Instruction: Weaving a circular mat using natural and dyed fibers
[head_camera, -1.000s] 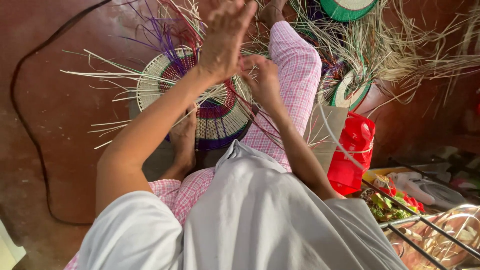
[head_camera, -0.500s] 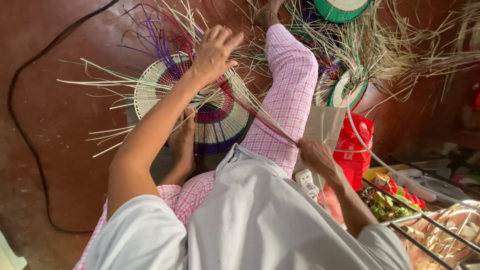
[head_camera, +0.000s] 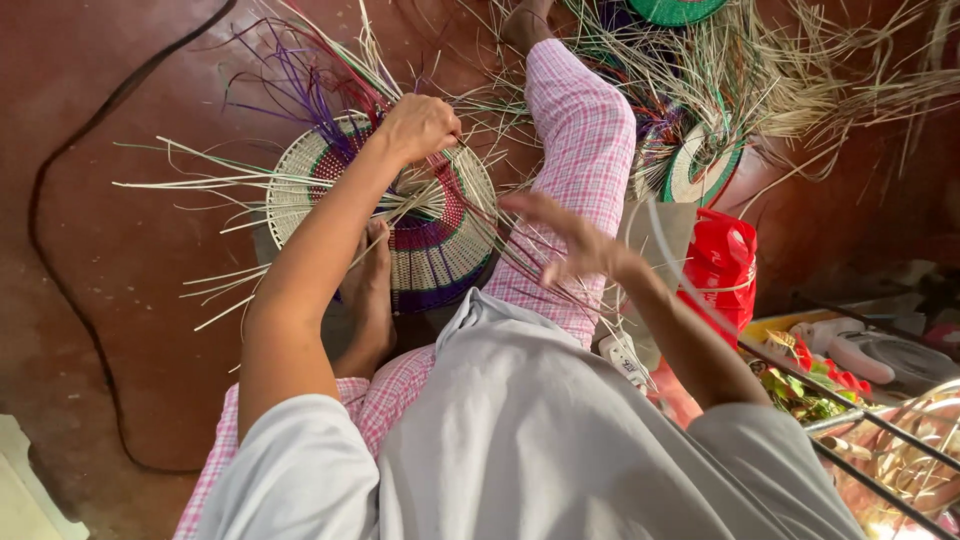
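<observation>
A round woven piece with cream, maroon, green and purple rings lies on the red-brown floor, loose straw strands sticking out all round. My left hand is closed on a bunch of strands at its top edge. Fingers spread, my right hand hovers above my pink checked trouser leg, touching thin strands that run back to the weave. A bare foot rests against the piece's lower edge.
A heap of loose straw with green woven discs lies at the top right. A red plastic bag stands right of my leg. A black cable curves over the floor on the left. Metal bars and clutter fill the lower right.
My left hand has come down from the air and closed on strands at the weave's edge. My right hand moved away to the right, then rose over my leg.
</observation>
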